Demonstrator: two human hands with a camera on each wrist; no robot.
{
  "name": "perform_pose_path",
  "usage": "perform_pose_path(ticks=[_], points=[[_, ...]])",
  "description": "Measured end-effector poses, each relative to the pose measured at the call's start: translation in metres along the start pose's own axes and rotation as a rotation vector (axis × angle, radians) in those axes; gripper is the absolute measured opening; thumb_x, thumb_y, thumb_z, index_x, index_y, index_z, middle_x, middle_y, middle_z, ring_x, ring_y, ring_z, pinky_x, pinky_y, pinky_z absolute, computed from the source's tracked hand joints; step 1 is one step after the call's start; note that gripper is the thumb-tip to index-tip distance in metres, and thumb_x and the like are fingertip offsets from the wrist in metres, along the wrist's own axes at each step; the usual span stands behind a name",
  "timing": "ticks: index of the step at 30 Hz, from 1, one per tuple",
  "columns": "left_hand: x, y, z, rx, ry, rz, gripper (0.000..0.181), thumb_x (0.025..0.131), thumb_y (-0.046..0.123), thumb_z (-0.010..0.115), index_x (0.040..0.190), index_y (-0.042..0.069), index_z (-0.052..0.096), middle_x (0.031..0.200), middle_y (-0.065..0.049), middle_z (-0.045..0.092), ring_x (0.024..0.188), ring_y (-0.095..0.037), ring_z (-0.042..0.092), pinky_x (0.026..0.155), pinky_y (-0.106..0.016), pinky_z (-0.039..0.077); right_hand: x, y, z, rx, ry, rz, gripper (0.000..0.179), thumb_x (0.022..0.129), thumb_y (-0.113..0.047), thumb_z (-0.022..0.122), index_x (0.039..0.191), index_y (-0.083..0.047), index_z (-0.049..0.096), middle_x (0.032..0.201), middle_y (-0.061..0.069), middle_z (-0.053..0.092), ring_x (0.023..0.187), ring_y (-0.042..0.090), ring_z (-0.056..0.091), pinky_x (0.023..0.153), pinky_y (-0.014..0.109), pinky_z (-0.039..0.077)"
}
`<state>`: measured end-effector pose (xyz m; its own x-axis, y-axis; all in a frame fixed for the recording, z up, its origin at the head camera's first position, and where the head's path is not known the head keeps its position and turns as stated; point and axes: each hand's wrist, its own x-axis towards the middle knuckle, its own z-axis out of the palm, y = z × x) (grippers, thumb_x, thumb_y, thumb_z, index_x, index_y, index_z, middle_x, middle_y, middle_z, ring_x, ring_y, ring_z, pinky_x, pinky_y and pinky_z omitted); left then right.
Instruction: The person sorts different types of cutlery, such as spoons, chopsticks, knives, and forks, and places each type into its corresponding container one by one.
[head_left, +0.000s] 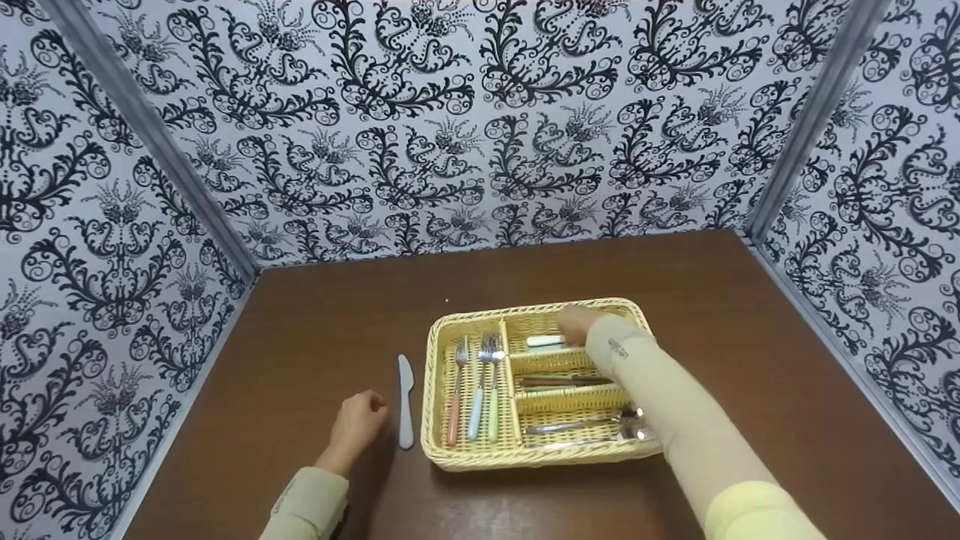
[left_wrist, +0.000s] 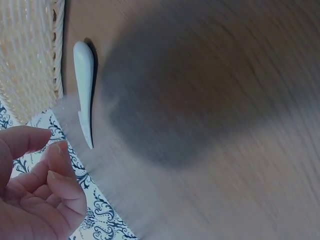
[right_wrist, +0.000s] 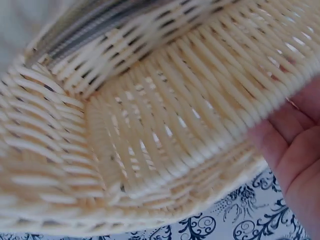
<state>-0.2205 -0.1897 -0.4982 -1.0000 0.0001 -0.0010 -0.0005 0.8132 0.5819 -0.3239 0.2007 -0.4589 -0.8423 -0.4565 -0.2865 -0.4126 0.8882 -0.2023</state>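
Observation:
A pale knife (head_left: 406, 401) lies on the table just left of the wicker cutlery basket (head_left: 429, 405). Beside that knife, my left hand (head_left: 360, 420) has its fingers loosely curled with nothing in them, as the left wrist view shows. My right hand (head_left: 579, 322) reaches down into the basket's back right compartment, next to a white handle (head_left: 544, 340). In the right wrist view its fingertips are hidden behind a woven divider (right_wrist: 200, 125), so I cannot tell whether it holds anything.
Forks (head_left: 476, 401) with pink, blue and green handles fill the basket's left compartment. Several dark utensils (head_left: 559, 380) lie in the middle right one, and metal spoons (head_left: 630, 431) in the front one. Patterned walls (head_left: 480, 150) enclose the brown table (head_left: 337, 322).

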Motion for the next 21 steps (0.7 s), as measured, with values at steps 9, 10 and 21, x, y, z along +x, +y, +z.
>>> perform_pose_path(ticks=[9,10,21], points=[[0.004,-0.005,-0.003,-0.012,-0.045,-0.033,0.016,0.08,0.004,0.057,0.09,-0.009,0.061,0.08,-0.015,0.062,0.068,-0.022,0.055,0.06,-0.037,0.048,-0.037,0.0,-0.042,-0.006,-0.05,-0.078,0.014,0.084,-0.01,0.061,0.076,0.001,0.065,0.075,0.014,0.066,0.058,0.017,0.059,0.051,0.022,0.045],[0.004,-0.005,-0.003,-0.008,-0.055,-0.035,0.017,0.079,0.005,0.058,0.089,-0.009,0.06,0.079,-0.015,0.061,0.067,-0.022,0.054,0.06,-0.036,0.047,-0.043,0.001,-0.044,-0.017,-0.025,-0.106,0.014,0.084,-0.01,0.06,0.075,-0.001,0.065,0.072,0.012,0.065,0.057,0.016,0.057,0.052,0.023,0.045],[0.0,-0.003,0.011,-0.032,-0.123,-0.103,0.022,0.075,0.011,0.06,0.057,0.008,0.048,0.052,0.001,0.041,0.047,-0.012,0.038,0.043,-0.024,0.029,-0.128,0.012,-0.04,-0.063,0.224,-0.247,0.009,0.081,-0.007,0.063,0.088,-0.002,0.066,0.068,0.001,0.059,0.059,0.013,0.052,0.056,0.03,0.046]])
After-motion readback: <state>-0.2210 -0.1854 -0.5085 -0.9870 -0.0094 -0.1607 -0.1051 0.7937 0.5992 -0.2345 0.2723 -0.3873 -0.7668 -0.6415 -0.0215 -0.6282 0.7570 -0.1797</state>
